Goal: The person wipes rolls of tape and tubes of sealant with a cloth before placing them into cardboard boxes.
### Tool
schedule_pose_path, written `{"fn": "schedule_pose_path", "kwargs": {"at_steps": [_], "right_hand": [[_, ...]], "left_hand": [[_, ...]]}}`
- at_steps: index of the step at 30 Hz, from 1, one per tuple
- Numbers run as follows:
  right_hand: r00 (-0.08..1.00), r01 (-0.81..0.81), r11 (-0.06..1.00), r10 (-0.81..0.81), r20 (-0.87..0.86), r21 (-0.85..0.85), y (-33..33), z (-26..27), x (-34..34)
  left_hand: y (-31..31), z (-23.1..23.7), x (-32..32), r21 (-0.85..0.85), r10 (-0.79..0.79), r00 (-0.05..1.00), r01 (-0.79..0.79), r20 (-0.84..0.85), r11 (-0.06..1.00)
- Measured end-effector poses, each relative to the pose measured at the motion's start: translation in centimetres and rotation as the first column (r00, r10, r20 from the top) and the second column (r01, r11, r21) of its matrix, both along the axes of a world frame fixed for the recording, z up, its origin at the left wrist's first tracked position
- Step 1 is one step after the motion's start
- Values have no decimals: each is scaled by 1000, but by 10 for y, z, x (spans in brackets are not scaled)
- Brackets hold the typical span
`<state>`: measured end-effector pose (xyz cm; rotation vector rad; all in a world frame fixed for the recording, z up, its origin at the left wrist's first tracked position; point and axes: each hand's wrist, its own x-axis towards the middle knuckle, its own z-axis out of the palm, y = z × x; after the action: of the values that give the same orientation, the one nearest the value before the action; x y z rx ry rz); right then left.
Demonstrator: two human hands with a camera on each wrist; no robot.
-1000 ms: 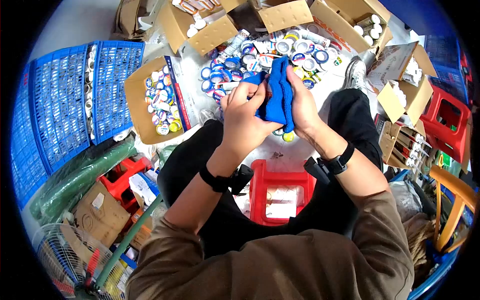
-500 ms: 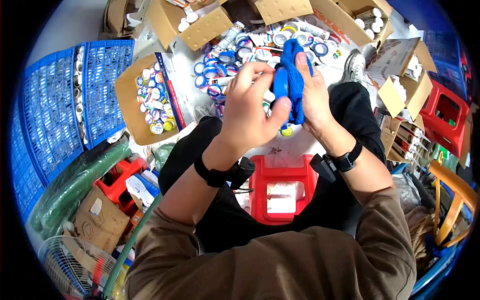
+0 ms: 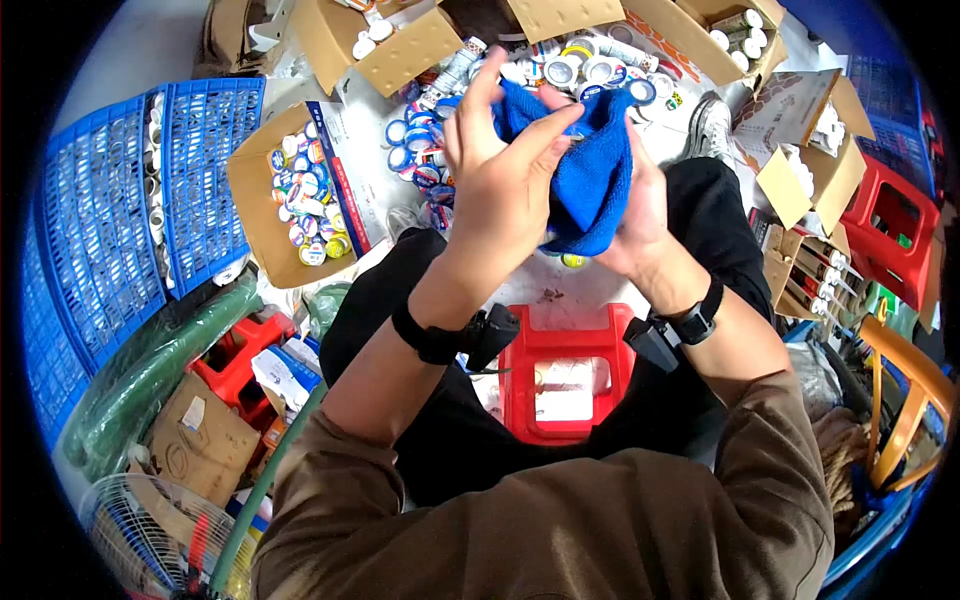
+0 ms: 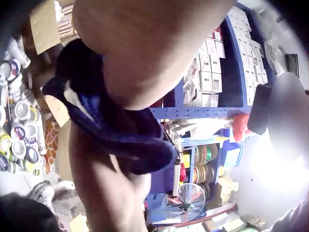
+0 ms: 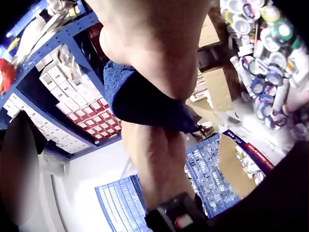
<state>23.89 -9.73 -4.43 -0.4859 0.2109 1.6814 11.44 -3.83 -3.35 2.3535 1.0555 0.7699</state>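
Note:
A folded, fuzzy blue cloth (image 3: 592,190) is held up between the two hands in the head view, bulging into a pouch shape at its lower end. The left hand (image 3: 500,185) is at its left side, one finger raised and the thumb and another finger bent in at the cloth. Along the right side the right hand (image 3: 640,215) grips it, partly covered by the cloth. In the left wrist view the cloth (image 4: 111,130) lies between the left hand (image 4: 145,48) and the right hand (image 4: 104,179). The right wrist view shows the cloth (image 5: 140,101) below the right hand (image 5: 152,46).
Many tape rolls (image 3: 425,150) lie heaped on the floor beyond the hands. An open carton (image 3: 258,215) of rolls and blue crates (image 3: 105,220) stand left. More cartons (image 3: 800,195) are at the right. A red stool (image 3: 565,425) is between the legs.
The cloth has spread from a narrow bundle into a wider, pouch-like shape. The left hand's fingers have lifted and straightened somewhat, while the right hand still holds the cloth.

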Motion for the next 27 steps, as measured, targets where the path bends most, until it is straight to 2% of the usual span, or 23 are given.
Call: {"fn": "schedule_pose_path", "kwargs": {"at_steps": [1, 2, 4, 5, 6, 8, 9, 10, 12, 13, 14, 16, 17, 18, 19, 20, 21, 22, 24, 25, 26, 27], "right_hand": [[997, -16, 1000, 14, -80, -25, 0, 1, -3], [997, -20, 1000, 18, -81, -24, -1, -2, -4], [994, -66, 978, 81, 67, -196, -1, -14, -7], [985, 4, 966, 40, 166, -259, 0, -18, -10], [986, 3, 966, 41, 165, -258, 1, -18, -10], [969, 27, 973, 30, 244, -227, 1, -20, -9], [957, 65, 978, -5, 291, -198, 2, -19, -13], [957, 62, 978, -2, 289, -199, 0, -22, -14], [793, 116, 989, -35, 608, -93, -4, -27, -14], [765, 49, 992, 37, 643, -115, 2, -29, -14], [646, 25, 993, 73, 760, -117, 2, -28, -17], [578, 22, 992, 90, 811, -126, 8, -22, -28], [561, -17, 997, 71, 824, -75, 9, -32, -28], [540, 46, 997, 29, 841, -64, 16, -33, -36], [715, 24, 990, 82, 694, -142, 19, -40, -36], [852, -19, 977, 128, 507, -214, 21, -46, -36], [915, -38, 971, 130, 383, -238, 21, -22, -40], [983, -115, 991, 124, 135, -74, 24, -40, -38], [943, -195, 951, 249, -221, 240, 26, -57, -24], [890, -217, 874, 360, -280, 436, 29, -69, -24], [939, -166, 967, 214, -268, 192, 26, -45, -28], [959, -181, 967, 214, -188, 177, 26, -48, -28]], "left_hand": [[3, -5, -2, -31, -19, 999, 18, -51, 999], [1, -6, -3, -30, -16, 999, 14, -52, 999], [-4, -3, -2, -23, -62, 958, 57, -279, 998], [-8, -10, -1, -127, -141, 944, 107, -298, 986], [-10, -14, -2, -194, -202, 936, 150, -288, 970], [-12, -20, -5, -311, -243, 968, 214, -57, 926], [-14, -19, -6, -313, -241, 969, 211, -59, 926], [-16, -17, -7, -358, -231, 972, 228, 34, 905], [-22, -13, -6, -390, -182, 968, 236, 171, 890], [-21, -15, -8, -425, -145, 965, 228, 218, 876], [-20, -16, -11, -458, -105, 959, 220, 265, 861], [-20, -12, -22, -467, 18, 965, 111, 263, 877], [-17, -11, -29, -453, 74, 964, 52, 256, 890], [-12, -10, -35, -437, 129, 959, -7, 251, 899], [-13, -23, -42, -677, 410, 809, -21, 421, 736], [-6, -45, -62, -679, 456, 778, -51, 433, 732], [6, -35, -78, -705, 505, 799, -151, 325, 693], [17, -24, -96, -717, 554, 805, -257, 212, 648], [33, -30, -143, -705, 611, 790, -403, 54, 583], [43, -40, -164, -788, 752, 650, -404, 109, 464], [45, -86, -213, -451, 580, 811, -550, -84, 703], [57, -84, -228, -769, 861, 501, -516, 88, 379]]}}
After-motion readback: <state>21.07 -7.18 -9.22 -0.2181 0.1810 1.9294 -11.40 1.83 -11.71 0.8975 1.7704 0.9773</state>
